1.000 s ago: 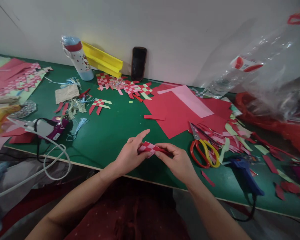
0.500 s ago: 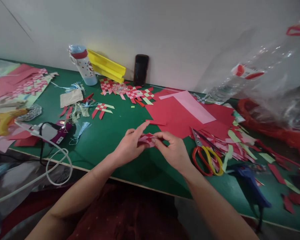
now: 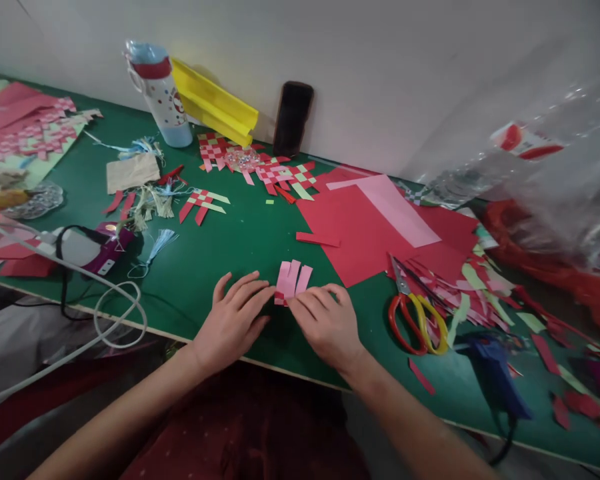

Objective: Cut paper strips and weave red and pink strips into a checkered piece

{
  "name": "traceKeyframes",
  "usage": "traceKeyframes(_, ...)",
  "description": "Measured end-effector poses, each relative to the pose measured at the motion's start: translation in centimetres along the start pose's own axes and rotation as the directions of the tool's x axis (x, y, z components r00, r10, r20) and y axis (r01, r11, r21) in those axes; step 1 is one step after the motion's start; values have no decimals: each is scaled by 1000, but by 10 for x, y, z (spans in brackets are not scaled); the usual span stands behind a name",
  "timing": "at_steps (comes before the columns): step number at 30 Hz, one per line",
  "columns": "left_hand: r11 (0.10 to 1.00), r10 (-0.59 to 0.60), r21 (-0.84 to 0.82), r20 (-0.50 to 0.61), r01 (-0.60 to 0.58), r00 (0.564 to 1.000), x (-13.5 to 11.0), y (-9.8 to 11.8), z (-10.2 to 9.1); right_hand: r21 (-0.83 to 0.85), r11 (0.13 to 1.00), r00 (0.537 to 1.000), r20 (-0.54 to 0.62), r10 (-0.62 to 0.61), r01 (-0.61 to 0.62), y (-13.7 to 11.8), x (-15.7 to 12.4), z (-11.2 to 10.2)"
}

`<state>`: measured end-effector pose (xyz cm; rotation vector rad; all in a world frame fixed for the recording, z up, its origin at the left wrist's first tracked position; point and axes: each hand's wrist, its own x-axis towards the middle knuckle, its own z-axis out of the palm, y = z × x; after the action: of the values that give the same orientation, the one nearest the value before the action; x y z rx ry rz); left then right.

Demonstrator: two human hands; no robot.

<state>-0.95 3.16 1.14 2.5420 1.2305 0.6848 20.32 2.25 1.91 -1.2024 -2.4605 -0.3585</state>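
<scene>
A small woven paper piece (image 3: 286, 280) lies in front of me, with pink strips fanning away and a red-and-pink check at its near end. My right hand (image 3: 330, 327) has its fingers bent together over the near right corner, pinching or pressing it; the fingertips are partly hidden. On the other side, my left hand (image 3: 234, 323) is open with fingers spread, its index fingertip at the left edge of the weave. Just beyond lies a folded red paper strip (image 3: 318, 239). Scissors (image 3: 415, 320) with red and yellow handles rest right of my right hand.
Red paper sheets (image 3: 353, 233) and paper scraps (image 3: 467, 293) spread to the right, near a blue glue gun (image 3: 500, 373). Woven pieces (image 3: 280, 177), a phone (image 3: 293, 119) and a bottle (image 3: 160, 100) stand or lie at the back. A white cable (image 3: 115, 283) loops at left.
My left hand has let go of the woven piece and opened leftward. The piece has gone from folded between both hands to lying with its pink strips fanned. A red scrap now shows below the scissors.
</scene>
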Motion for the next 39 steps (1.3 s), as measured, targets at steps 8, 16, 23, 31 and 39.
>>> traceKeyframes(8, 994, 108, -19, 43, -107, 993, -17, 1, -1, 154, 965, 977, 49, 205, -211, -10, -19, -14)
traceKeyframes(16, 964, 208, 125, 205, -236, 956, -8, 6, 5, 178, 940, 957, 76, 281, -290, -11, -40, -11)
traceKeyframes(23, 945, 229, 176, 245, -275, 942, -5, 3, 9, 221, 922, 948, 105, 301, -318, -14, -42, -6)
traceKeyframes(31, 952, 243, 139, 193, -272, 951, -16, 6, 11, 312, 911, 963, 118, 243, -269, -8, -42, -16)
traceKeyframes(39, 948, 242, 151, 226, -279, 944, -17, 4, 12, 229, 967, 987, 143, 78, -110, 20, 11, 5)
